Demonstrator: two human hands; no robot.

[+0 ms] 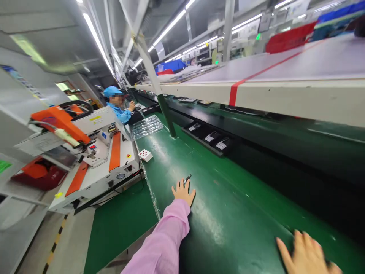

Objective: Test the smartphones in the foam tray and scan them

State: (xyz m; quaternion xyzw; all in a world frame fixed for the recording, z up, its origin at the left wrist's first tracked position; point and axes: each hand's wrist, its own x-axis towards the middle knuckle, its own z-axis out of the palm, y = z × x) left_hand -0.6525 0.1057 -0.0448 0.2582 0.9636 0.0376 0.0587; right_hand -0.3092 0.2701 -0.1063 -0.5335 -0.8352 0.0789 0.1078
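My left hand (183, 193) reaches out over the green bench top (216, 194), its fingers spread. Just beyond its fingertips lies a dark pen (187, 178), partly covered by the fingers; I cannot tell whether they touch it. At the lower right edge my right hand (306, 253) is held over the bench with its fingers apart and nothing in it. Part of that hand is cut off by the frame. A pink sleeve covers my left arm.
Left of the bench stands a white and orange machine (115, 152). A small white box with red dots (145, 155) sits near the bench edge. A black tray (205, 139) with several dark parts rests on the black belt (256, 160). A co-worker (116, 104) in blue is farther back.
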